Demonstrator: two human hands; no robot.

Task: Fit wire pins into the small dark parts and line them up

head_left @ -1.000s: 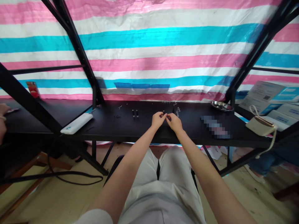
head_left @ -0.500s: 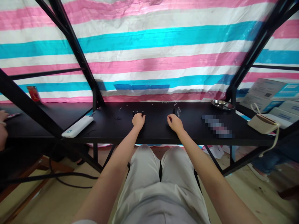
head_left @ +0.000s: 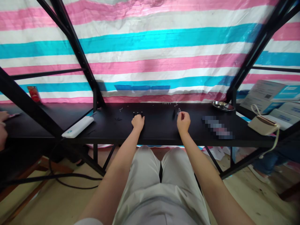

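My left hand (head_left: 138,122) is closed, resting on the black table (head_left: 157,128), its knuckles up and fingertips hidden. Just beyond its fingers show several small dark pieces with grey round tops (head_left: 137,112); the hand seems to touch them, but its grip is hidden. To the right, my right hand (head_left: 184,121) has thumb and fingers drawn together at a little cluster of small grey pieces (head_left: 178,111). Whether a piece is pinched there is too small to tell. A small black upright piece (head_left: 174,113) stands just left of that hand.
Small white pieces (head_left: 167,103) line the table's back edge. A shiny metal dish (head_left: 223,106), a blurred-out flat item (head_left: 217,127) and a beige pouch (head_left: 263,124) lie rightward. Leftward are a white power bank-like box (head_left: 78,127) and black frame bars (head_left: 77,47). Another person's hand (head_left: 3,116) shows far left.
My right hand has moved right, from beside the black piece to the grey cluster, covering part of it. My left hand has barely shifted.
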